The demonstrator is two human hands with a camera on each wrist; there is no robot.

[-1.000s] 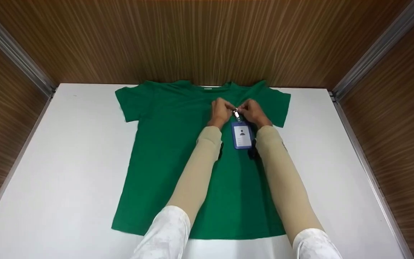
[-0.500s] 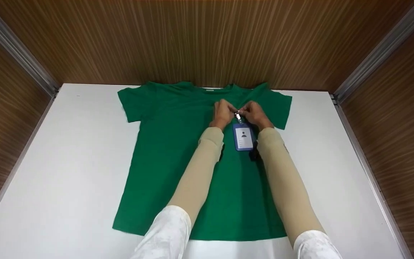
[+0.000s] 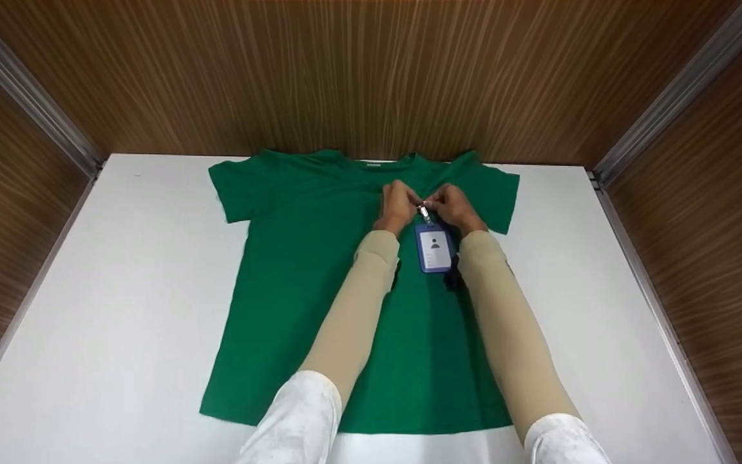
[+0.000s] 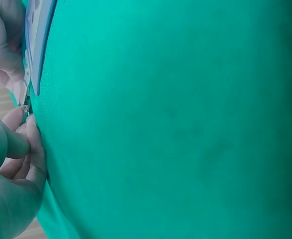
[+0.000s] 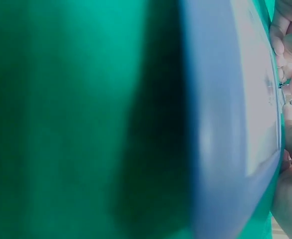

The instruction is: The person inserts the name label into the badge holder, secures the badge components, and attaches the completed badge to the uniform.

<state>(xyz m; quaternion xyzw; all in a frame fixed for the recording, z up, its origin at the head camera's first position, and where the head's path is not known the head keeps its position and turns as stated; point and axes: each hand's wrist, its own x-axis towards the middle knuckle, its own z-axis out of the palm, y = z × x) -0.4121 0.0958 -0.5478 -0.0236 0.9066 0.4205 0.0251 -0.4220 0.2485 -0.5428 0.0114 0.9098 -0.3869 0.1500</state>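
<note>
A green short-sleeved cotton T-shirt [image 3: 319, 283] lay spread flat, front up, on a white rectangular tabletop [image 3: 120, 309], its collar at the far edge against a brown wood-grain wall panel [image 3: 358, 71]. Both hands met on the chest of the shirt, just right of its middle and near the collar. The left hand [image 3: 398, 205] had its fingers curled, its fingertips [image 4: 30, 130] pinching the green fabric beside a small silver metal clip [image 3: 424, 210]. The right hand [image 3: 451, 205] was likewise curled, its thumb and fingers pinching that clip from the right. Below the clip, toward the near side, a blue plastic badge holder with a white card [image 3: 434, 248] rested flat on the shirt, between the two beige-sleeved forearms.
</note>
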